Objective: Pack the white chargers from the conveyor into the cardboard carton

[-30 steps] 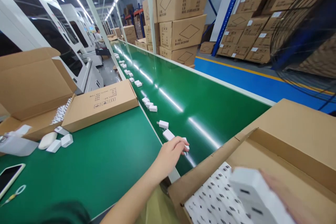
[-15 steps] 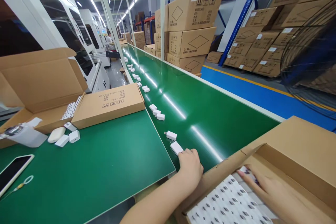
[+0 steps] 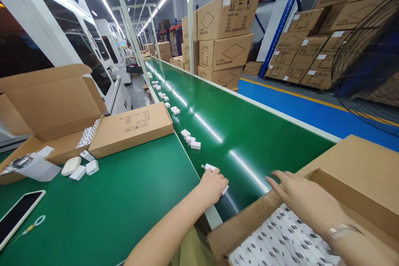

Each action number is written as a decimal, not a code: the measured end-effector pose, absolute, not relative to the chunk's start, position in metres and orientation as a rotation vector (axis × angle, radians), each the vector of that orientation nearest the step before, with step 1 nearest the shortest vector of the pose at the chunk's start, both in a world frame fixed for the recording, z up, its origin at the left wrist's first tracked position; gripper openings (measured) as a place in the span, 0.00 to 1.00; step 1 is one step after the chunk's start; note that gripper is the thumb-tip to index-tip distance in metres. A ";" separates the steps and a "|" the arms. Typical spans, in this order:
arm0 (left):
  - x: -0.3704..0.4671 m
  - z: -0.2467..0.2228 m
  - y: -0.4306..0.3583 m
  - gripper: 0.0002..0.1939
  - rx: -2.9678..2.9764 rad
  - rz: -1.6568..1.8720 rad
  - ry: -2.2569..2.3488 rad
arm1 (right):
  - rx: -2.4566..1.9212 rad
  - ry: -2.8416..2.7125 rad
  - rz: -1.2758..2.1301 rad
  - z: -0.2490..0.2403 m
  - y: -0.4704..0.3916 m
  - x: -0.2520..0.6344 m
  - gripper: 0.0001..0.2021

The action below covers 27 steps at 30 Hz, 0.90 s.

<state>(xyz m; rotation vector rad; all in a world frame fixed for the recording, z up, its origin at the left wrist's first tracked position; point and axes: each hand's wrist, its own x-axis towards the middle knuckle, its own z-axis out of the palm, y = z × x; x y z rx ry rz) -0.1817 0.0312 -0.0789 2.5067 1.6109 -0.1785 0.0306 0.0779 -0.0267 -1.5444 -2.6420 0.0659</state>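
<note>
Over the near end of the green conveyor belt (image 3: 243,120), my left hand (image 3: 213,185) has its fingers closed on a white charger plug (image 3: 225,190), whose end pokes out below them. Another white charger plug (image 3: 210,167) lies at its fingertips, prongs to the left. My right hand (image 3: 299,197) hovers above the near rim of an open cardboard box (image 3: 355,195), thumb and fingers apart with nothing visible between them. Rows of white chargers (image 3: 277,237) with dark prongs up fill the box's bottom, partly hidden by my right forearm.
More white chargers (image 3: 190,139) lie along the belt's left edge. On the green table (image 3: 140,191) are a closed carton (image 3: 134,129), an open carton (image 3: 52,112), a phone (image 3: 18,216) and loose chargers (image 3: 92,167). Stacked cartons (image 3: 227,50) stand beyond the belt.
My right hand has risen out of the box toward the belt, leaving the chargers there. My left hand has shifted slightly left and closed over a charger. Belt chargers have come nearer.
</note>
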 end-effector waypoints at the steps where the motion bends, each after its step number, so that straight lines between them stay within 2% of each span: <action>1: -0.181 -0.078 0.031 0.09 2.522 -0.180 1.583 | -1.542 -2.688 0.058 -0.024 0.081 0.011 0.16; 4: -0.185 -0.060 0.024 0.10 2.558 -0.082 1.458 | -1.444 -2.818 0.161 -0.028 0.088 -0.038 0.12; 7: -0.204 -0.023 0.009 0.13 2.455 0.163 1.400 | -1.279 -2.963 0.337 -0.044 0.093 -0.067 0.10; 9: -0.223 0.003 -0.003 0.14 2.284 0.295 1.466 | -1.194 -3.043 0.386 -0.055 0.091 -0.077 0.11; 12: -0.255 0.028 -0.016 0.15 2.040 0.304 1.651 | -1.189 -3.102 0.324 -0.065 0.083 -0.085 0.08; 16: -0.284 0.029 -0.025 0.21 1.880 0.207 1.788 | -1.249 -3.055 0.158 -0.065 0.083 -0.100 0.06; 20: -0.292 0.019 -0.030 0.29 1.744 0.252 1.873 | -1.222 -2.968 0.109 -0.064 0.101 -0.125 0.09; 25: -0.289 0.016 -0.025 0.16 1.705 0.234 1.933 | -1.230 -2.929 0.151 -0.072 0.112 -0.147 0.12; 27: -0.287 0.014 -0.019 0.14 1.744 0.255 1.941 | -1.215 -2.933 0.193 -0.075 0.112 -0.151 0.14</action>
